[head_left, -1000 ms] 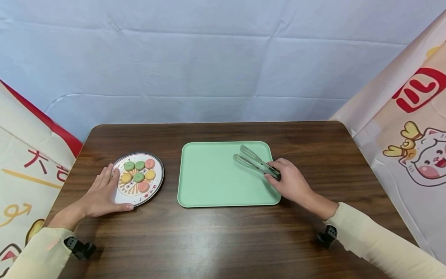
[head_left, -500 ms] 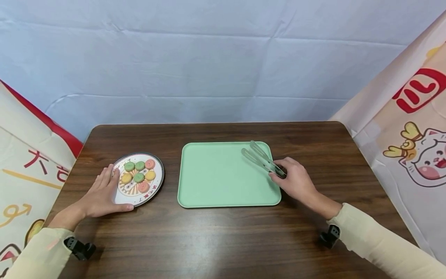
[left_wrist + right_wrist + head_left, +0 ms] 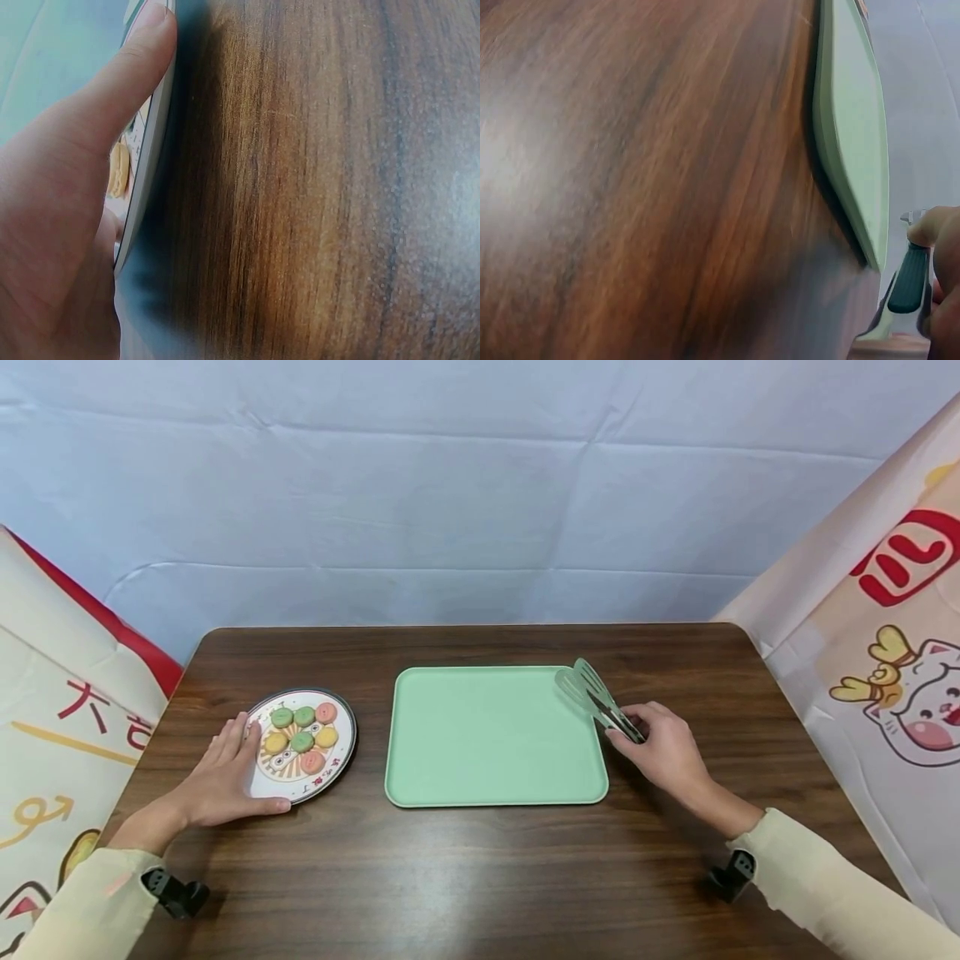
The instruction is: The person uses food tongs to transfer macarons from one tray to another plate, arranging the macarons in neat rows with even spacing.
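My left hand [image 3: 217, 781] lies at the near-left side of a white plate [image 3: 270, 788], fingers extended along the rim and thumb spread towards its front edge. Several green, pink and yellow macarons [image 3: 302, 742] sit on this plate; the left wrist view shows the thumb [image 3: 124, 71] on the rim. My right hand [image 3: 667, 747] holds a pair of tongs [image 3: 592, 678] with pale green slotted heads and dark grips. The heads are spread apart over the right back corner of a light green tray [image 3: 495, 735]. In the right wrist view, a dark green grip [image 3: 910, 281] shows under the thumb.
The tray stands mid-table on the dark wooden tabletop [image 3: 450, 877], with the plate to its left. A pale cloth [image 3: 480, 510] hangs behind the table; printed cloths [image 3: 915, 693] hang at the sides.
My right hand has carried the tongs to the right, from over the tray to its right back corner, with the heads swinging to point more away from me. The left hand stays at the plate.
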Available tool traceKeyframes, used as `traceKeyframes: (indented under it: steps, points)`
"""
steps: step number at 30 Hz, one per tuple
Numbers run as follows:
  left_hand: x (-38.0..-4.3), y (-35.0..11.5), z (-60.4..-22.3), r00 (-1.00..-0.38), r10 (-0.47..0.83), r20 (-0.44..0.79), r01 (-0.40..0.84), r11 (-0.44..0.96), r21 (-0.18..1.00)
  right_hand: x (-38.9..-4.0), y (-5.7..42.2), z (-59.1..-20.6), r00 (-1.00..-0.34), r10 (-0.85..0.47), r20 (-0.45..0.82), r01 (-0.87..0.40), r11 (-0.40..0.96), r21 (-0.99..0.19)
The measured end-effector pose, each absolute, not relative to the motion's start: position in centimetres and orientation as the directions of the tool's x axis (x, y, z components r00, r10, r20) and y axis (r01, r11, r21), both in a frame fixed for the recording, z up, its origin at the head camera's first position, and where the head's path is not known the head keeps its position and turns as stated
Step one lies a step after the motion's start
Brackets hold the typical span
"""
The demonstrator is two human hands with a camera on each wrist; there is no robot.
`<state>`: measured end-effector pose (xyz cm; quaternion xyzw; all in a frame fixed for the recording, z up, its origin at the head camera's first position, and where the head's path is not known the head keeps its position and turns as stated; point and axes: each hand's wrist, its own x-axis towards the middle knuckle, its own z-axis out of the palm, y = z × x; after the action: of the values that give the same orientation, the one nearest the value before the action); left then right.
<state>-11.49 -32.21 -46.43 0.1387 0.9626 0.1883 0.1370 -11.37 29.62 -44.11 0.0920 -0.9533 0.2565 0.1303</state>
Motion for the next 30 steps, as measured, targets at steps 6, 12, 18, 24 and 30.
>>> traceKeyframes:
  steps: [6,12,18,24,30]
  points:
    - [-11.4,-31.9,-45.9,-0.915,0.317,-0.249,0.212,0.903,0.373,-11.4,30.7,-44.1,-0.95,-0.076,0.303,-0.218,0.856,-0.469]
    - [-11.5,-31.7,-45.7,-0.915,0.312,-0.256,0.206,0.907,0.368,-11.5,32.1,-44.1,-0.954,-0.026,0.3,-0.17,0.868,-0.466]
    - [-11.4,-31.9,-45.9,-0.914,0.314,-0.257,0.21,0.908,0.362,-11.3,33.3,-44.0,-0.958,0.036,0.285,-0.106,0.878,-0.466]
    - [-11.5,-31.9,-45.9,-0.915,0.313,-0.257,0.208,0.908,0.364,-11.2,34.2,-44.1,-0.951,0.1,0.291,-0.05,0.882,-0.468]
    - [-11.5,-31.8,-45.7,-0.916,0.312,-0.252,0.206,0.905,0.371,-11.3,35.4,-44.5,-0.957,0.135,0.258,0.0,0.886,-0.465]
